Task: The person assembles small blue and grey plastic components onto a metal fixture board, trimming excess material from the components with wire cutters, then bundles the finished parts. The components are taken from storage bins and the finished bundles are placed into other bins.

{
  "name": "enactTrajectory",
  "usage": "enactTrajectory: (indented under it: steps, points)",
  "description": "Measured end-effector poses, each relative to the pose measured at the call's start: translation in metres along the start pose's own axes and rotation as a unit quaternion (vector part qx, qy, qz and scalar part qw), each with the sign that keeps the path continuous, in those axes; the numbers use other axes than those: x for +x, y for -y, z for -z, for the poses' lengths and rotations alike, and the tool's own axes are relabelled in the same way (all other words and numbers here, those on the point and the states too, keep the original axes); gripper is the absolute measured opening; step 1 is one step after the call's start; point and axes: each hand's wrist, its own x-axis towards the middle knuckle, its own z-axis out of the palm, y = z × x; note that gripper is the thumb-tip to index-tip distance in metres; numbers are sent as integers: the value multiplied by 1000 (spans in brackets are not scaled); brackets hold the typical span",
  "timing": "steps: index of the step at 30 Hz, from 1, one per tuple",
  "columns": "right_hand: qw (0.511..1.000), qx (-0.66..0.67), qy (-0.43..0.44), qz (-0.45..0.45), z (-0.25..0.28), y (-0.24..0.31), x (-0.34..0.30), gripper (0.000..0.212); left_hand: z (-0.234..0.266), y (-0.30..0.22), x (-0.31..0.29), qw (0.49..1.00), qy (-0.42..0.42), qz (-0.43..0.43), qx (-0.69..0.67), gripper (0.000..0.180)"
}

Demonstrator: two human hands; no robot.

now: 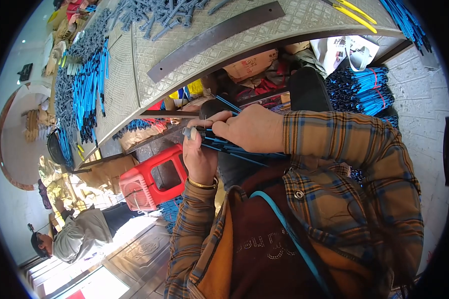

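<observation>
Pinching left hand: grasping a grey fitting between thumb and fingers.
Right hand: curling close beside the left hand, seemingly clasping something thin; cannot tell exactly what, being masked by knuckles.
Grey fitting: sitting just off the near edge of the table, on the body side.
Blue strands: running beneath both hands, on the table's body side.
Grey pile: lying on the table, towards the far side.
Fitting work: apparently joining or adjusting the fitting by hand, mid-step.
Fitting's next need: probably calling for firm left pinching and careful lining-up by the right.
</observation>
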Motion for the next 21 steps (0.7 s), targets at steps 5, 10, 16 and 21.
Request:
enactTrajectory:
  steps: [5,10,16,21]
  points:
    - [998,49,-45,16,-13,-1,0,16,-7,1,-4,993,-74,-1,88,17]
    - [986,92,-126,65,-20,-1,-7,17,-7,0,-5,996,-64,-23,53,12]
    - [993,47,-81,66,-16,0,-7,17,-9,2,-6,994,-56,-37,84,8]
    - [992,51,-86,72,-13,3,-6,20,-15,5,-9,987,-125,-50,88,7]
